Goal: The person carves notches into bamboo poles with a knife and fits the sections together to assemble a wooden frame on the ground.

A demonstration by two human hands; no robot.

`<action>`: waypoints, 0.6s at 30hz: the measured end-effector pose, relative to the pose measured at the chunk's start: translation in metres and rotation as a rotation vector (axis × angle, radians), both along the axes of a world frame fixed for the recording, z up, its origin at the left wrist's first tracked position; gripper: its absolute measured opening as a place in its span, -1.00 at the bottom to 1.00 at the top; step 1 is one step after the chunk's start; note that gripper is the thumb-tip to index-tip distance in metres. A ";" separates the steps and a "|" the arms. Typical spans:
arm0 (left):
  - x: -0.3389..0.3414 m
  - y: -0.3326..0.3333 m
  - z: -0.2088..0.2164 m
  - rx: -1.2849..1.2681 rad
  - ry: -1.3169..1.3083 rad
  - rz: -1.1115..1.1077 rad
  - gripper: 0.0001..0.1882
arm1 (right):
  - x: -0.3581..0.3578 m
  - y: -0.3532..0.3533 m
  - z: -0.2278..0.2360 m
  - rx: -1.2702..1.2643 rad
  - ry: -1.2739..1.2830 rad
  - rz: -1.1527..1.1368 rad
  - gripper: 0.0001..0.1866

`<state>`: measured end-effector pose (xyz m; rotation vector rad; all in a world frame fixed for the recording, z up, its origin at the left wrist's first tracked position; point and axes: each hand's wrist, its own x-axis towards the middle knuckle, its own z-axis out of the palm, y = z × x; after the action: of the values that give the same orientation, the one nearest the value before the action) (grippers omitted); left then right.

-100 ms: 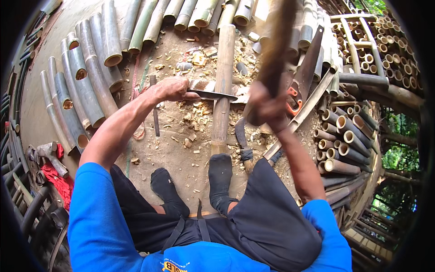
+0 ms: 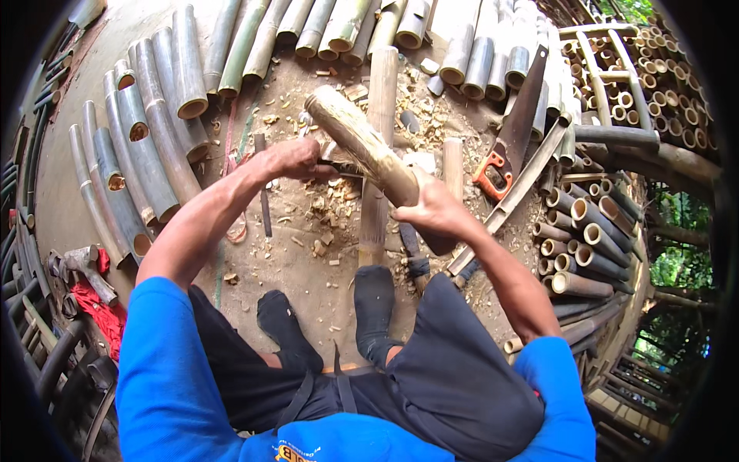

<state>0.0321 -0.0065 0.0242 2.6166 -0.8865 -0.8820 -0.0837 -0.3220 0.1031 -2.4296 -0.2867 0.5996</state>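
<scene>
My left hand (image 2: 299, 159) is closed round a knife (image 2: 350, 173), whose dark blade lies across a bamboo pole (image 2: 374, 223); the club hides most of it. The pole runs away from my left-to-right middle, its near end by my right foot. In my right hand (image 2: 437, 206) is a thick bamboo club (image 2: 360, 138), tilted up to the left, with a frayed pale strip along its side. The club passes over the pole and blade; whether it touches the blade I cannot tell. Close to the right hand lies a curved blade with a wrapped handle (image 2: 418, 266).
A handsaw with an orange handle (image 2: 493, 175) lies to the right beside a split bamboo strip (image 2: 512, 204). Wood chips (image 2: 331, 223) litter the ground. Cut bamboo tubes (image 2: 158, 115) line the left and far sides; more are stacked right (image 2: 589, 239). A thin bar (image 2: 264, 185) lies left.
The club has swung down and to the left from a raised, blurred position, with my right hand lowered slightly. My left hand has stayed nearly in place with the knife.
</scene>
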 end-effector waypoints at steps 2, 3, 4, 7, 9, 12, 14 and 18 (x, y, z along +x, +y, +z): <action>-0.007 0.004 -0.009 -0.144 0.403 0.129 -0.39 | 0.028 -0.001 0.031 0.147 0.322 -0.001 0.03; -0.011 0.019 -0.026 -0.074 0.506 0.162 -0.45 | 0.027 0.009 0.058 0.008 0.038 0.099 -0.13; -0.006 0.007 -0.017 -0.030 0.682 0.190 -0.51 | 0.028 0.003 0.086 0.119 0.127 -0.011 -0.05; 0.000 0.004 -0.010 0.074 0.618 0.046 -0.57 | 0.015 -0.014 0.113 0.429 0.053 -0.318 -0.11; -0.008 0.009 -0.001 -0.066 0.379 0.052 -0.64 | 0.003 -0.017 0.106 0.710 0.182 -0.494 -0.17; -0.017 -0.026 0.058 0.328 0.002 -0.117 -0.73 | -0.015 -0.036 0.066 0.852 0.251 -0.568 -0.32; -0.032 -0.031 0.063 0.292 -0.472 -0.227 -0.66 | -0.027 -0.049 0.050 0.849 0.229 -0.778 -0.37; -0.096 -0.006 0.052 -0.265 -0.651 0.043 -0.67 | -0.044 -0.050 0.038 0.875 0.257 -0.875 -0.47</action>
<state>-0.0641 -0.0125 0.0765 2.6817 -0.9929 0.1278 -0.1280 -0.3722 0.1406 -1.3945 0.5118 0.2719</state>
